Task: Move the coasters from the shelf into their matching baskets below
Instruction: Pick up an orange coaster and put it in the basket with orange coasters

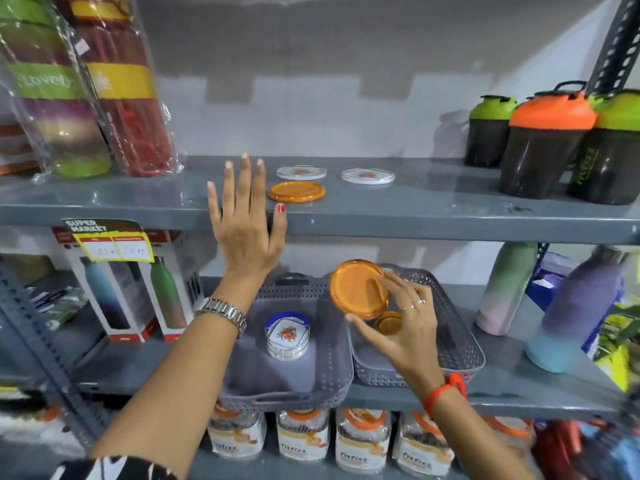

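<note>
- The left hand (242, 230) rests flat on the front lip of the upper shelf (450, 216), fingers spread and empty.
- At its 1 o'clock an orange coaster (296, 192) lies on that shelf; two white floral coasters (301, 172) (367, 176) lie beyond at 1 and 2 o'clock.
- Below, the left basket (277, 386) holds a stack of white floral coasters (287, 336).
- The right hand (401, 323) pinches an orange coaster (358, 289) by its rim, tilted over the right basket (460, 344), where another orange one (389, 322) already lies.
- The step in hand looks like dropping this coaster in; next, a reach to 12 o'clock for the remaining three.
</note>
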`<move>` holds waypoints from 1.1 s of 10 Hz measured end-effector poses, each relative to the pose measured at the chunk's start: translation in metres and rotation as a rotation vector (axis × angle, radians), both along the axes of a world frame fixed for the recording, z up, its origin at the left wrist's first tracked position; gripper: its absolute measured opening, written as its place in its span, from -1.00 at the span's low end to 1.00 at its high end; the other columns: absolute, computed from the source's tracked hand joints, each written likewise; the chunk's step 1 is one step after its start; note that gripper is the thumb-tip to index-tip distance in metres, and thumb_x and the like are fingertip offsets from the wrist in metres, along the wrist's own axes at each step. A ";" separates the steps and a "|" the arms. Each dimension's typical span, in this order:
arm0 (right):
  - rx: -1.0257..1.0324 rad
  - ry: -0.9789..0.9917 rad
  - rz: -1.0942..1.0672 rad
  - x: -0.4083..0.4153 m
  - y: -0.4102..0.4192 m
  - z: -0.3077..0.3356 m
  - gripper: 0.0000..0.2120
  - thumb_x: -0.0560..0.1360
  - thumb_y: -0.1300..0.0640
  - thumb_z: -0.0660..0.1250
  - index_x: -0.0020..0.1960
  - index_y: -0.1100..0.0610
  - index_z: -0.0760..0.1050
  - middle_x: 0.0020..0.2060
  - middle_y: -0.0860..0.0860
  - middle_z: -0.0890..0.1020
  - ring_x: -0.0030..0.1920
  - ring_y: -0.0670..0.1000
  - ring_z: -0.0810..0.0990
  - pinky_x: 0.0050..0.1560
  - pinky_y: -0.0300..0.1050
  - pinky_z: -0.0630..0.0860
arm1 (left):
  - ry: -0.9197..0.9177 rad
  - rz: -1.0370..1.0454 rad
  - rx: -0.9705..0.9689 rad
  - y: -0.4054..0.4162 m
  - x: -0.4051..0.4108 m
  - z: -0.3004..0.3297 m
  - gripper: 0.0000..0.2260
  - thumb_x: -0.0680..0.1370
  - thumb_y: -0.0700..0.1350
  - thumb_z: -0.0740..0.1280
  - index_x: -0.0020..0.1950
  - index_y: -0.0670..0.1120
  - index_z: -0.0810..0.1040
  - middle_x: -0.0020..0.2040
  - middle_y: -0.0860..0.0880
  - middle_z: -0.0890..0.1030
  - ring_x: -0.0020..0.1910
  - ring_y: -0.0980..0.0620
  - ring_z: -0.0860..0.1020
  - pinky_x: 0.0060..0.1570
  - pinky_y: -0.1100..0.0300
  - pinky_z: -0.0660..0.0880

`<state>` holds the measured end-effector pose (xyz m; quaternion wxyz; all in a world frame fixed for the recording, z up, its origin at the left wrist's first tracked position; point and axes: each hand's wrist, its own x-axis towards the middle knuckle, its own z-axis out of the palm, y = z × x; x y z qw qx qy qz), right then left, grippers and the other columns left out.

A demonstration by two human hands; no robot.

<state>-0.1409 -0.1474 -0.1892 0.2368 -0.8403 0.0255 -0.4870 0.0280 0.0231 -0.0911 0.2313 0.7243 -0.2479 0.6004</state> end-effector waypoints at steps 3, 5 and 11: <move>0.487 0.595 -0.283 0.053 -0.063 -0.067 -0.52 0.29 -0.26 0.43 -0.09 0.15 0.62 -0.17 0.13 0.70 0.01 0.20 0.59 0.12 0.04 0.48 | -0.029 0.013 -0.030 -0.001 0.005 -0.003 -0.49 0.63 0.09 -0.01 0.47 -0.18 0.28 0.45 -0.17 0.33 0.46 -0.13 0.25 0.45 -0.06 0.07; 0.309 0.827 -0.505 0.065 -0.074 -0.095 -0.55 0.42 -0.15 0.38 -0.02 0.26 0.56 -0.06 0.21 0.66 0.00 0.22 0.54 0.22 0.06 0.33 | -0.043 0.036 -0.030 -0.001 0.008 -0.005 -0.47 0.63 0.11 -0.06 0.47 -0.18 0.29 0.45 -0.16 0.35 0.45 -0.11 0.26 0.44 -0.05 0.10; 0.065 0.341 -0.473 0.044 -0.020 -0.040 -0.64 0.49 0.00 0.21 0.15 0.21 0.53 0.05 0.16 0.62 0.05 0.21 0.46 0.02 0.06 0.38 | -0.013 0.036 -0.034 -0.001 0.006 -0.004 -0.46 0.62 0.12 -0.06 0.47 -0.17 0.29 0.45 -0.12 0.35 0.44 -0.07 0.29 0.43 -0.03 0.12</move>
